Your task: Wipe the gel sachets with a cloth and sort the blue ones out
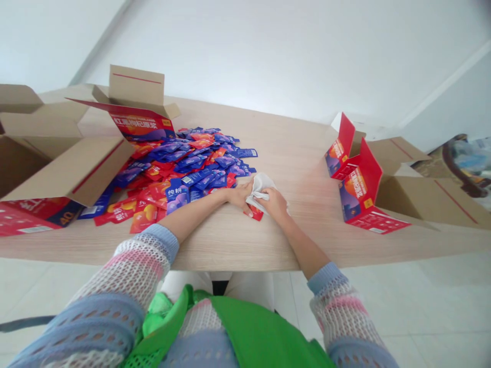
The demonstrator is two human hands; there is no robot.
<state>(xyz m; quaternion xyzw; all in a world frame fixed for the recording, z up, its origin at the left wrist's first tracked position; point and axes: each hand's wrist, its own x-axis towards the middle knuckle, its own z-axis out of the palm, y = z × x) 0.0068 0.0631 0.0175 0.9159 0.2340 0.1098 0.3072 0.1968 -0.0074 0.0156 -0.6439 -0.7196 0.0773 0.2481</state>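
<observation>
In the middle of the table, my right hand [275,202] is closed on a crumpled white cloth [262,183], bunched between thumb and fingers. Under the two hands lies a small red sachet [256,212], partly covered by the cloth and fingers. My left hand [241,196] grips this sachet against the tabletop, its fingertips on the packet and partly hidden by the cloth. To the left spreads a heap of blue and red sachets [192,161], its nearest packets close to my left wrist.
Open cardboard cartons stand around: a large one [34,174] at the left edge, another [140,122] behind the heap, and red printed boxes [356,189] on the right. The wooden table [238,250] ends just before my body. A white wall rises behind it.
</observation>
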